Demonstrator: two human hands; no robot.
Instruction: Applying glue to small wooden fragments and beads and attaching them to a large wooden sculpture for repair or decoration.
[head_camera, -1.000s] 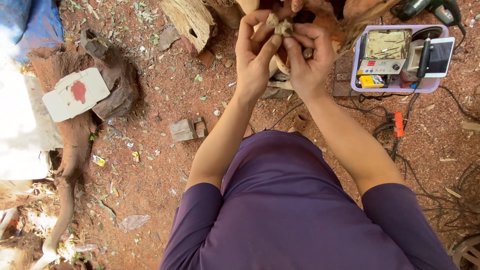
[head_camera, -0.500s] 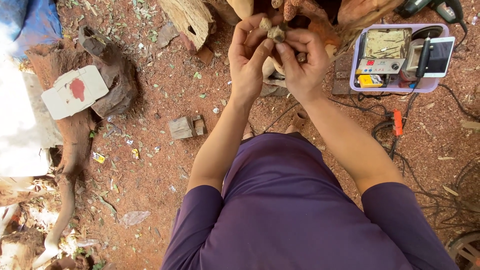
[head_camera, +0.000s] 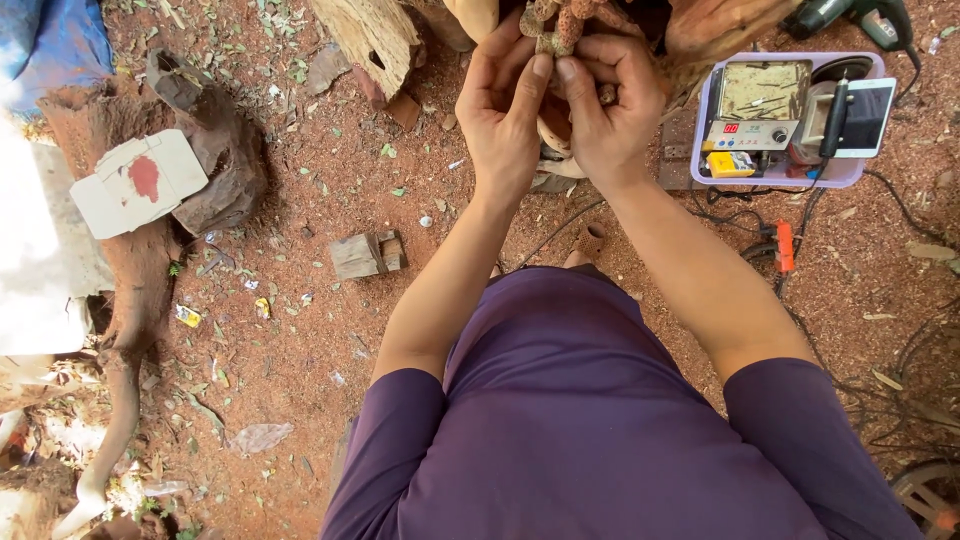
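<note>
1. Here, both hands meet on one small knobbly wooden piece (head_camera: 560, 25) at the top of the view. The left hand (head_camera: 503, 110) pinches it with thumb and forefinger closed on its lower end, and the right hand (head_camera: 612, 100) curls round it from the other side, its grip closed too. The two thumbs nearly touch.

2. Judging from this hold, the work is fine handling of the piece. It would go best with the fingertips (head_camera: 540, 68) kept low on the piece, so that the bumpy upper part stays in sight.

3. One hand should steady and the other turn. If both turn at once, the piece may slip, since its surface looks rough and uneven.

4. Just below the piece, between the palms, a pale curved bit of wood (head_camera: 552, 135) shows. I cannot tell whether it is joined to the piece or lies behind it.

5. To the right of the piece stands a lilac tray (head_camera: 775, 180) with a small meter, a phone and odd tools. Cables (head_camera: 890, 200) run from it over the red earth (head_camera: 330, 330), so elbows should stay clear of them.

6. Left of the piece lies a split log (head_camera: 370, 35); lower left of it, a small wood block (head_camera: 366, 254).
</note>
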